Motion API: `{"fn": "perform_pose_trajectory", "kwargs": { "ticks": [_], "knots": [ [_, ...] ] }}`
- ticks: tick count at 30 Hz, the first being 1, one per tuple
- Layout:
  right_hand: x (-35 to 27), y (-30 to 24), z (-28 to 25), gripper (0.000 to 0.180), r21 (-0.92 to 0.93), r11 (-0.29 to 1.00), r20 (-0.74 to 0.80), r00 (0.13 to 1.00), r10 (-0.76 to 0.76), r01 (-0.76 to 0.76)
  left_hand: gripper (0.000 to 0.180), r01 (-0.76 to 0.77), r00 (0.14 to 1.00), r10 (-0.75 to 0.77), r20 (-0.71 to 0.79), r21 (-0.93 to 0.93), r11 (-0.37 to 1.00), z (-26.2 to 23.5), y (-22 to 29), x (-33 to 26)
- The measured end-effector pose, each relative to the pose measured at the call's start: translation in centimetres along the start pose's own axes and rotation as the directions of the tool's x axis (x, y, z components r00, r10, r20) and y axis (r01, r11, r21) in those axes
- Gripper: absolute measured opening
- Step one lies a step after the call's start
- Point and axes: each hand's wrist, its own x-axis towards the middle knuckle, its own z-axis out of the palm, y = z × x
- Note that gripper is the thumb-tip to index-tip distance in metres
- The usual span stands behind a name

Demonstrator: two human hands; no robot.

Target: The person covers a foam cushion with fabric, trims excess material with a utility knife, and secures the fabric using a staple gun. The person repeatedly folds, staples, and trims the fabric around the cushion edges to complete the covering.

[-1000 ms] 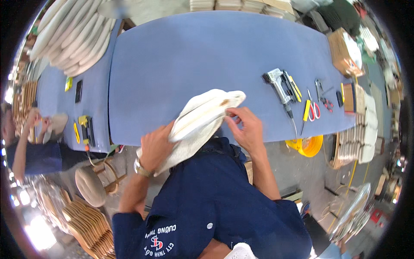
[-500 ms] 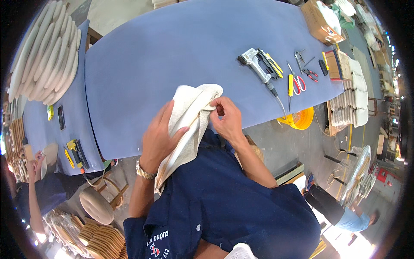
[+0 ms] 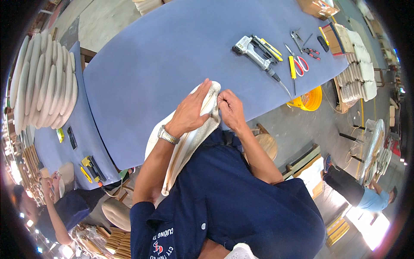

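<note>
An off-white, fabric-covered seat pad [image 3: 186, 149] stands on edge between my body and the blue table, its folded fabric rim and a tan strip facing up. My left hand [image 3: 189, 113] holds it from above, fingers straight along the far end and thumb across the rim. At that end my right hand [image 3: 230, 110] is closed, pinching the fabric edge between thumb and fingers. What lies inside this pinch is hidden. Farther right on the table are a staple gun [image 3: 255, 54] with its air hose, red-handled scissors [image 3: 302, 64] and a yellow-handled tool [image 3: 293, 68].
The blue table [image 3: 142, 73] spreads ahead. Several pads [image 3: 45, 82] are stacked at the left, near another stapler [image 3: 93, 168]. A yellow basket [image 3: 312, 99] hangs below the table's right edge. A co-worker [image 3: 64, 213] sits at left; another person [image 3: 353, 190] is at far right.
My left hand has slid forward along the pad to its far end. My right hand keeps pinching the fabric edge. The whole view has turned slightly.
</note>
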Motion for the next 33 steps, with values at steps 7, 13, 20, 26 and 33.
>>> {"fn": "perform_pose_trajectory", "kwargs": {
  "ticks": [7,13,20,26,33],
  "knots": [
    [0.3,1.7,0.5,0.027,0.294,0.923,0.034,0.967,0.251,-0.25,0.075,0.002,0.977,0.011,-0.212,0.059,0.998,2.1,-0.1,-1.2],
    [1.7,1.1,1.9,0.056,0.14,0.892,0.002,0.901,0.435,-0.431,0.061,0.039,0.961,-0.014,-0.275,0.083,0.996,2.1,0.8,-1.7],
    [1.9,0.6,2.4,0.056,0.07,0.912,-0.055,0.912,0.407,-0.403,0.058,0.008,0.941,0.026,-0.338,0.098,0.995,2.2,0.4,-1.7],
    [2.3,0.6,3.1,0.054,0.212,0.915,-0.041,0.933,0.359,-0.343,0.079,0.01,0.957,-0.008,-0.29,0.005,1.0,0.7,0.1,0.1],
    [2.6,0.4,3.7,0.048,0.28,0.926,-0.024,0.962,0.272,-0.255,0.081,0.012,0.989,-0.018,-0.146,-0.044,0.999,0.0,-1.1,-0.1]
  ]
}}
